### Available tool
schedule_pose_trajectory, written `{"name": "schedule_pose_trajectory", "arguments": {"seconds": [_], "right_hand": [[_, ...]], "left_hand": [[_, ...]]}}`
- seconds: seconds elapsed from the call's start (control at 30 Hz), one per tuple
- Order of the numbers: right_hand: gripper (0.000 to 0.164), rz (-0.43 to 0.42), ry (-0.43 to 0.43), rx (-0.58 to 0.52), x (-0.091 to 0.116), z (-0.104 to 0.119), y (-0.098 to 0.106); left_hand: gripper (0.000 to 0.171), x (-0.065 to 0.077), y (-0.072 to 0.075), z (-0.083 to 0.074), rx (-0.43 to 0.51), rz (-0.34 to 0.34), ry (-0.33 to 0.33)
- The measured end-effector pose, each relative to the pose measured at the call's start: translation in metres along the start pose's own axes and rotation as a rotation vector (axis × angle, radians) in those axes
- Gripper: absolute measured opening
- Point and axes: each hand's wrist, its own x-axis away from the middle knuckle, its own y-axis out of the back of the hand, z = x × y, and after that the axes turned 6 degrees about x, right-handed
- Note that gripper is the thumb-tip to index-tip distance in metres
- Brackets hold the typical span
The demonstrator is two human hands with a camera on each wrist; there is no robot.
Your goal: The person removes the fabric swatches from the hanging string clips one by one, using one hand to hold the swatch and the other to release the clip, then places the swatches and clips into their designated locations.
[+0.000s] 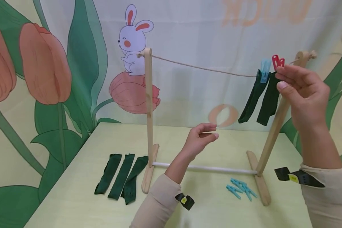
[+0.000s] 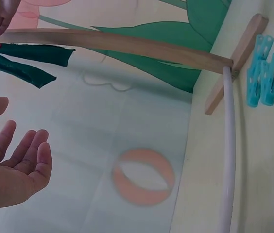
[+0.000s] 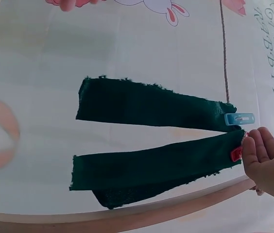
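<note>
Two dark green cloth strips hang folded over the rope (image 1: 199, 67) near its right end. A light blue clothespin (image 1: 264, 71) clips the left strip (image 1: 252, 98); a red clothespin (image 3: 236, 154) is on the right strip (image 1: 269, 99). My right hand (image 1: 306, 90) is beside the red clothespin, fingers extended and thumb apart, with no grip on it visible. In the head view the fingertips partly cover that clothespin. My left hand (image 1: 199, 139) hovers in front of the rack, lower and to the left, fingers loosely extended and nothing in them (image 2: 18, 170).
The rope spans two wooden posts, left (image 1: 149, 104) and right (image 1: 273, 136), joined by a white bar (image 1: 216, 169). Several blue clothespins (image 1: 240, 188) lie by the right foot. Three green strips (image 1: 121, 177) lie left of the rack on the table (image 1: 82, 177). A printed backdrop hangs behind.
</note>
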Motion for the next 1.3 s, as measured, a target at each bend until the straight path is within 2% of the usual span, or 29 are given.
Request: {"name": "schedule_pose_trajectory", "arguments": {"seconds": [0.07, 0.23, 0.3, 0.47, 0.6, 0.8, 0.93, 1.07, 1.17, 1.3], "right_hand": [[0.03, -0.005, 0.01, 0.018, -0.003, 0.0, 0.0], [0.032, -0.028, -0.067, 0.016, -0.01, 0.004, -0.003], [0.033, -0.04, -0.108, -0.019, -0.013, 0.004, -0.004], [0.035, -0.07, -0.145, 0.001, -0.016, 0.003, -0.005], [0.035, -0.055, -0.182, 0.036, -0.018, 0.005, -0.007], [0.038, -0.021, -0.243, 0.056, -0.017, 0.006, -0.005], [0.039, 0.002, -0.266, 0.08, -0.015, 0.007, -0.002], [0.039, 0.02, -0.259, 0.049, -0.016, 0.009, -0.002], [0.039, 0.039, -0.266, 0.037, -0.019, 0.01, -0.004], [0.043, 0.067, -0.316, 0.077, -0.025, 0.012, -0.006]], "left_hand": [[0.032, -0.003, -0.004, 0.0, -0.007, 0.007, 0.002], [0.033, -0.011, -0.014, -0.004, -0.012, 0.037, 0.006], [0.035, -0.014, -0.018, -0.006, -0.012, 0.058, 0.014], [0.041, -0.022, -0.028, -0.008, -0.019, 0.102, 0.02], [0.043, -0.026, -0.036, -0.007, -0.008, 0.111, 0.018], [0.045, -0.028, -0.049, 0.0, -0.029, 0.115, 0.059], [0.049, -0.03, -0.058, 0.009, -0.039, 0.082, 0.079], [0.053, -0.036, -0.06, 0.016, -0.045, 0.0, 0.077], [0.055, -0.04, -0.062, 0.018, -0.041, -0.036, 0.07], [0.056, -0.046, -0.065, 0.017, -0.027, -0.051, 0.029]]}}
